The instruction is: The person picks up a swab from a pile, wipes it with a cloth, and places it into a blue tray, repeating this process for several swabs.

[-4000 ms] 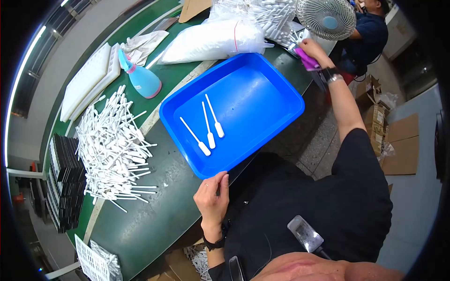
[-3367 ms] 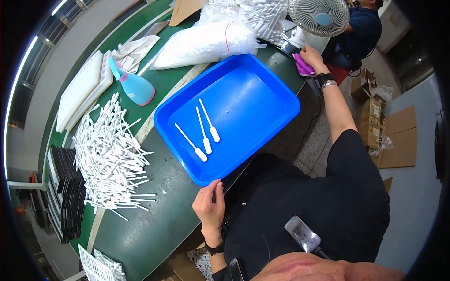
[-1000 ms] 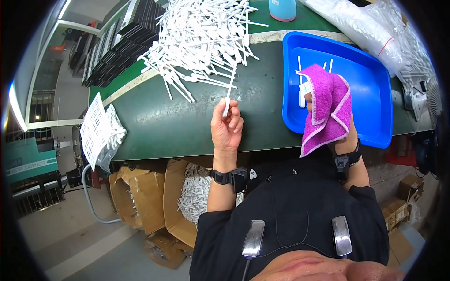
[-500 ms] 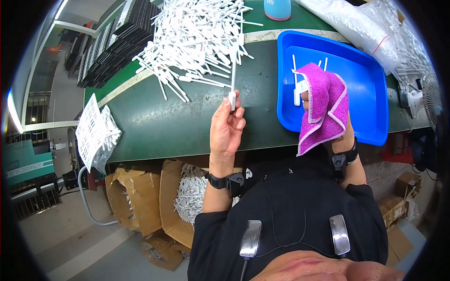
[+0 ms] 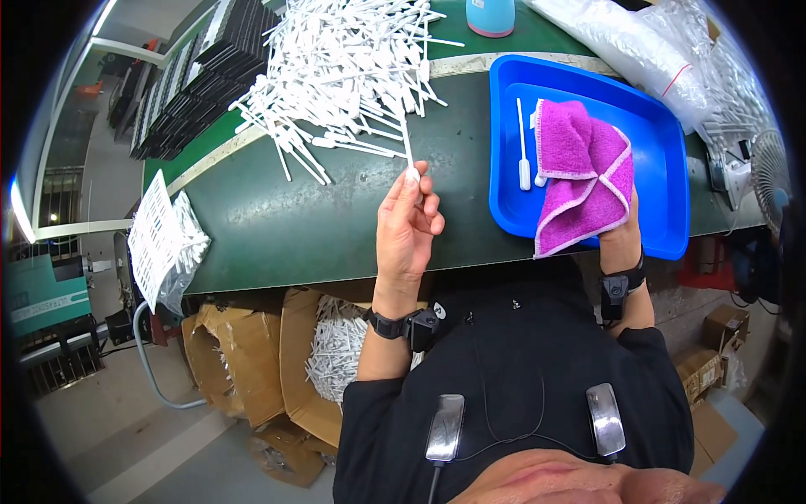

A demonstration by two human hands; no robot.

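My left hand (image 5: 405, 231) is closed, pinching the thick end of a white plastic stick (image 5: 407, 144) between thumb and fingers. The stick's thin shaft points away from me, toward the heap of similar sticks (image 5: 336, 71). Over the blue tray (image 5: 663, 181), a purple cloth with pale edging (image 5: 583, 147) covers most of my right hand (image 5: 623, 238). That hand grips the cloth from below, though its fingers are hidden. One white stick with a thick end (image 5: 525, 172) lies inside the tray, left of the cloth. Part of another white piece peeks out at the cloth's left edge.
Stacked black trays (image 5: 189, 84) stand at the far left. A blue bottle (image 5: 490, 15) and clear plastic bags (image 5: 621, 50) sit at the back. A bag of sticks with a printed sheet (image 5: 155, 244) lies at the left edge. Cardboard boxes (image 5: 248, 357) stand below the table.
My right hand has turned, and its thumb has gone out of sight under the cloth, which hangs differently. The stick in the tray shows more fully. My left hand's stick leans slightly more left.
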